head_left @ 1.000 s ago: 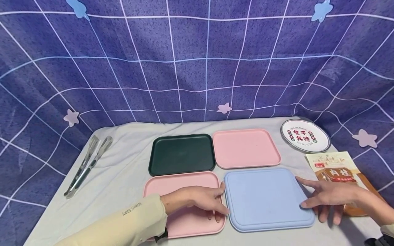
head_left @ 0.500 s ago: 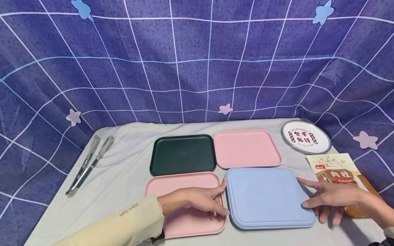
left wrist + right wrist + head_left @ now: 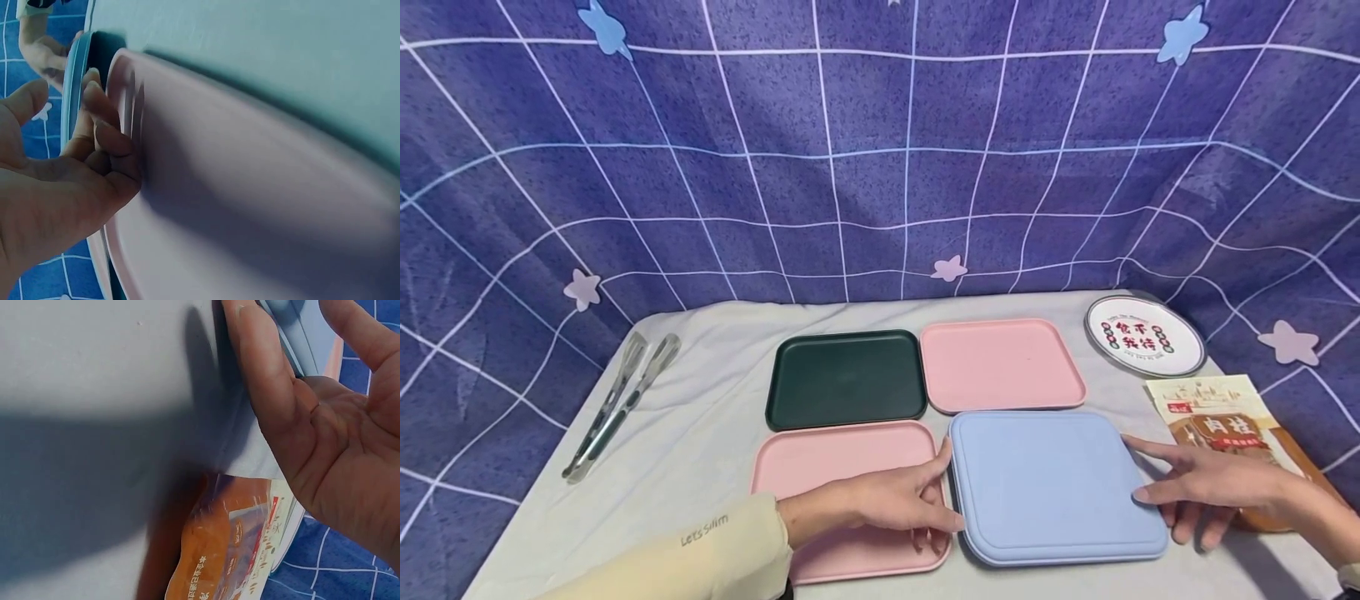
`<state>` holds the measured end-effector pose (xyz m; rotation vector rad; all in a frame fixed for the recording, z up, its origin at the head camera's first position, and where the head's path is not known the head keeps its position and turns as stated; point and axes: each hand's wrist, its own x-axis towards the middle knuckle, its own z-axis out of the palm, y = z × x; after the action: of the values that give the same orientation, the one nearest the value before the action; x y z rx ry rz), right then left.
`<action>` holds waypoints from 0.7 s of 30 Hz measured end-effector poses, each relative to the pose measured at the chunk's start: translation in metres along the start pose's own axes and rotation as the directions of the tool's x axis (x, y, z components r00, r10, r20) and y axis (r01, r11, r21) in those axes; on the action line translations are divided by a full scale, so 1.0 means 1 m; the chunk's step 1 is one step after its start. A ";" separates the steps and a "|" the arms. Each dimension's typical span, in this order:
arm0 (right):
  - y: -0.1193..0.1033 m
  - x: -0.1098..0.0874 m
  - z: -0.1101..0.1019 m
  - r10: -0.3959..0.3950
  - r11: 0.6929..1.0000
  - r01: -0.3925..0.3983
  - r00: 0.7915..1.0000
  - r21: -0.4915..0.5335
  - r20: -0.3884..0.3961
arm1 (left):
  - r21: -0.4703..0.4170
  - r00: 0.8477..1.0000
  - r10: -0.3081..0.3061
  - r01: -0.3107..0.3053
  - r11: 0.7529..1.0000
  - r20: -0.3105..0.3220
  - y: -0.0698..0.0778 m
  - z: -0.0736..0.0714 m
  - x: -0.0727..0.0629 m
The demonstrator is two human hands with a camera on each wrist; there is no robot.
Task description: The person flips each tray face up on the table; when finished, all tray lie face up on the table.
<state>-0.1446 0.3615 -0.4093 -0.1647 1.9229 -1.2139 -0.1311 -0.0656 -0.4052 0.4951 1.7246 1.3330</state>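
Note:
A light blue tray (image 3: 1045, 483) lies between my two hands. My left hand (image 3: 895, 500) holds its left edge, some fingers bent. In the left wrist view, the fingers (image 3: 100, 119) are at the blue tray's rim (image 3: 75, 94), with a dark gap beside them; the thumb stands apart. My right hand (image 3: 1217, 483) holds the opposite edge, with the other fingers hanging beside it. The right wrist view shows the palm (image 3: 337, 431) and a strip of blue rim. Left of it lies a pink tray (image 3: 850, 554), partly under my left forearm.
Behind sit a dark green tray (image 3: 846, 379) and another pink tray (image 3: 1003, 367). Metal tongs (image 3: 617, 408) lie at the far left. A white oval plate (image 3: 1142, 333) with red lettering stands back right. A brown and cream food packet (image 3: 1232, 417) lies beside my right hand.
The blue tray's left side has shifted slightly right, and a darker gap shows along it. My left hand has moved with it; my right hand has barely moved.

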 end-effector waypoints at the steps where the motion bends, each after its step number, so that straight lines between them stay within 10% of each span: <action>1: 0.000 0.000 0.000 0.001 1.000 -0.001 1.000 -0.001 -0.001 | -0.003 1.000 0.004 -0.004 1.000 -0.004 0.000 0.001 -0.001; 21: -0.001 0.008 0.011 -0.079 0.968 0.040 0.986 0.248 0.148 | -0.053 0.984 0.055 -0.065 0.996 -0.170 0.021 0.003 -0.014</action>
<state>-0.1423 0.3491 -0.4152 -0.1831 1.6282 -1.4236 -0.1251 -0.0674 -0.3805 0.4140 1.8139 1.5011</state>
